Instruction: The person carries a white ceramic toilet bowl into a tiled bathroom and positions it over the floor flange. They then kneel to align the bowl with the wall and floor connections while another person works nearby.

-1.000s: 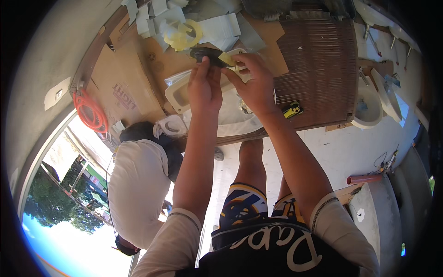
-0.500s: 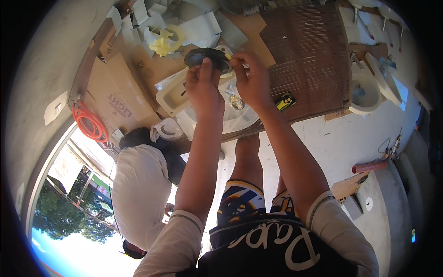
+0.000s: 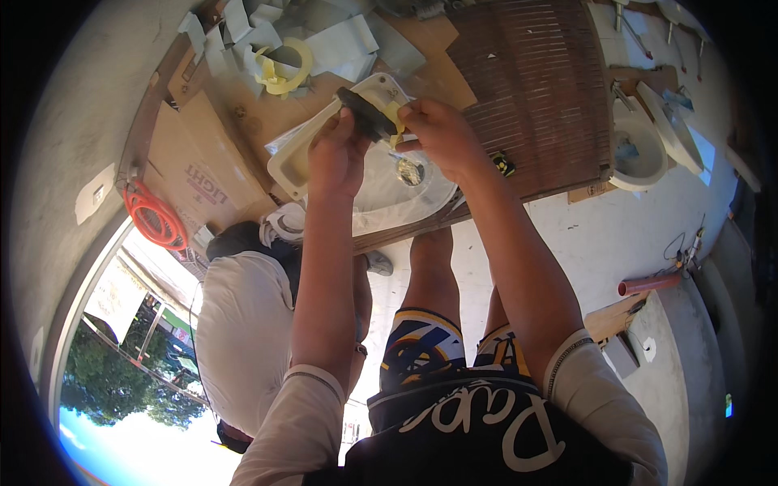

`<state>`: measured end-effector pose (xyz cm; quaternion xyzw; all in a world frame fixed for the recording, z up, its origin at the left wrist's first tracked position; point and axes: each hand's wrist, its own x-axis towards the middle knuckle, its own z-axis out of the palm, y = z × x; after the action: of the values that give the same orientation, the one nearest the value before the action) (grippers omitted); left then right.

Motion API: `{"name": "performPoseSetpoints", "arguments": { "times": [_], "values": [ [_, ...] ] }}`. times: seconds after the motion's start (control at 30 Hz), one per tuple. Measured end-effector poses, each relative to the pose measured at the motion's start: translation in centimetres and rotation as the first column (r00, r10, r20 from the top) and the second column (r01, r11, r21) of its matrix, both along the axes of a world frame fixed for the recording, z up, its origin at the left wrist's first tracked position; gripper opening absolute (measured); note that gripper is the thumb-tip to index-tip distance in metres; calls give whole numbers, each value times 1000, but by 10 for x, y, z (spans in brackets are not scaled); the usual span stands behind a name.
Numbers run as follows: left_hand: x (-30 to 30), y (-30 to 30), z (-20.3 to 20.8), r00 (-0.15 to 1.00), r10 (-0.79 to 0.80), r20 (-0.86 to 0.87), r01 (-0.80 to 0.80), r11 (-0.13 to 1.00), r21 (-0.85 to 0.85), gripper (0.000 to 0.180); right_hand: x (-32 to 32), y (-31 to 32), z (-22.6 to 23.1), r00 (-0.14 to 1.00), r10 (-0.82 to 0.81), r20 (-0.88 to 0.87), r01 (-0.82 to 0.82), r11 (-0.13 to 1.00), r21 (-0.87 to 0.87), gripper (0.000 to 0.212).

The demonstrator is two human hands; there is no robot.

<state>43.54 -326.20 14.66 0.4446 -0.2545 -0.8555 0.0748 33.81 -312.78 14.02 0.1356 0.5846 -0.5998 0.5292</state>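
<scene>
A flat, rounded black thing (image 3: pixel 369 116), perhaps a roll, is tilted up between my hands; its exact kind is unclear. My left hand (image 3: pixel 336 154) grips its near left side, thumb on top. With thumb and fingers pressed together, my right hand (image 3: pixel 440 134) pinches a thin yellow strip (image 3: pixel 395 121) at the right edge of the black thing. Below both hands lies a pale washbasin (image 3: pixel 381 202) with a shiny spot around its drain. A beige rectangular tray-like piece (image 3: pixel 288 166) is partly hidden behind my left hand.
Paper scraps (image 3: pixel 340 49) and a yellow ring (image 3: pixel 296 65) lie at the far left over cardboard (image 3: pixel 211 154). A yellow-black tool (image 3: pixel 502 164) rests on the brown slatted tabletop (image 3: pixel 535 97). Another person (image 3: pixel 243 324) bends at the left, near an orange hose coil (image 3: pixel 154 215).
The black thing has turned from nearly flat to a steeper tilt and come slightly nearer. Both hands shifted with it, and more of the yellow strip shows.
</scene>
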Motion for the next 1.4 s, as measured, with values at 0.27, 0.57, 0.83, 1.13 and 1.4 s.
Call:
{"name": "performPoseSetpoints", "arguments": {
  "times": [0.27, 0.57, 0.83, 1.13, 1.4],
  "values": [
    [-2, -5, -2, 998, 49, -34, -47, 996, 77, 22, -5, 3, 5, 958, 49, -282, -43, 999, 29, 22],
    [-16, 9, -8, 910, 371, 186, -386, 921, 51, 17, 10, 4, 7, 481, 174, -859, -109, 984, 138, 21],
    [-27, 32, -2, 952, 305, 20, -303, 950, -74, 19, 10, 0, -2, 552, -5, -834, 73, 996, 42, 16],
    [-22, 23, -9, 988, -55, 145, 87, 970, -225, 28, -3, 5, -4, 882, 125, -455, -93, 991, 92, 25],
    [-15, 15, -8, 993, -58, 101, 61, 998, -33, 28, -11, 0, -8, 946, 145, -289, -129, 989, 77, 30]
  ]
}}
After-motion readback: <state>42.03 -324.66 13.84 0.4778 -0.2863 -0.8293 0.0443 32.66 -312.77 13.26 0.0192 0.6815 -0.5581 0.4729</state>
